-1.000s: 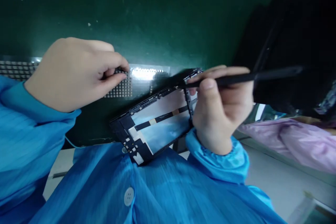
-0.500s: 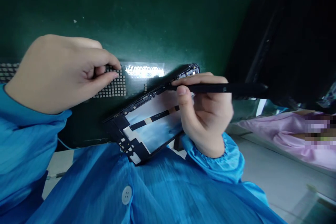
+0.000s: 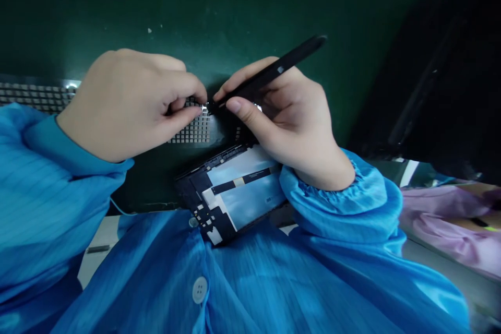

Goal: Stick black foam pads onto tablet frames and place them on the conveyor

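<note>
My right hand grips black tweezers like a pen. Their tip points left and down, meeting the fingertips of my left hand. My left thumb and forefinger are pinched at the upper right part of a sheet of small square pads; they hide what exactly lies between them. Below my hands an opened phone lies tilted at the table's near edge, against my blue smock. Its silvery-blue battery, a dark flex strip and small board parts show. My right wrist and sleeve cover its right end.
The green table stretches away behind my hands, with small white specks on it. Another stretch of pads runs left behind my wrist. A large black object stands at the right. Beyond it shows a person's pink sleeve.
My right hand has moved the tweezers from the phone's upper edge leftward to my left fingertips, tilting their rear end up. My left hand keeps its pinch. The view has shifted slightly.
</note>
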A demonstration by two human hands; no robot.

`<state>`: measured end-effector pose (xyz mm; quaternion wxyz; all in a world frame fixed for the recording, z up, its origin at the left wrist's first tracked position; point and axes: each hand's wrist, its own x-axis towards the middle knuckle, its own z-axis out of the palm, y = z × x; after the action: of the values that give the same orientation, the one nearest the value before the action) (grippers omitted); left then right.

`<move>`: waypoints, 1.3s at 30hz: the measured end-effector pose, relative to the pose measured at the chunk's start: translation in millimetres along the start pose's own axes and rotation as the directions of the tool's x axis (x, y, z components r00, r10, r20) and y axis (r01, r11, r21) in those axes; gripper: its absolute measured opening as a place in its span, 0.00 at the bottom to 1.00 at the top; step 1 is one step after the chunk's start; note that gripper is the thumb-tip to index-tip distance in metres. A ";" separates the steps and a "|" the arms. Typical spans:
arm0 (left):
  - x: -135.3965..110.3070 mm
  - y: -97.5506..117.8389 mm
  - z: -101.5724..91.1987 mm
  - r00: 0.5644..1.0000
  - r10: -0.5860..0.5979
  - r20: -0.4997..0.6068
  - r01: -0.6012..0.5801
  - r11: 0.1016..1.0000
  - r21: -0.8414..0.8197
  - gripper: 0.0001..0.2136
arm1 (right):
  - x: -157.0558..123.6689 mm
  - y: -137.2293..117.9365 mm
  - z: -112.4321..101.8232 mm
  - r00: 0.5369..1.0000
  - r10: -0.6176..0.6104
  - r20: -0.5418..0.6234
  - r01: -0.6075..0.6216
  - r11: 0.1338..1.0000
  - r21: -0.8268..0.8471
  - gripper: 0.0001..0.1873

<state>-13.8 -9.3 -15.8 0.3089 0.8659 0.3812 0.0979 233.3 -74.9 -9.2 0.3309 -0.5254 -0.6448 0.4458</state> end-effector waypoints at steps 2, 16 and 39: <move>1.2 1.5 -1.4 1.000 -0.011 0.018 0.010 1.000 0.003 0.12 | 1.8 -2.6 0.1 1.000 -0.019 -0.002 0.019 1.000 -0.017 0.16; -1.2 -5.0 -0.2 0.994 0.097 -0.040 -0.096 0.995 0.019 0.31 | -73.2 13.4 -1.3 0.708 -0.026 -0.705 0.053 0.998 0.017 0.01; -0.4 -2.8 -3.9 0.999 0.051 0.009 -0.051 0.998 0.030 0.20 | 5.0 -7.5 -5.1 0.995 -0.056 0.080 0.061 0.997 -0.056 0.13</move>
<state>-17.3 -6.4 -14.4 0.2948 0.8802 0.3592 0.0962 233.9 -69.3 -0.5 0.3030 -0.4979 -0.6850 0.4371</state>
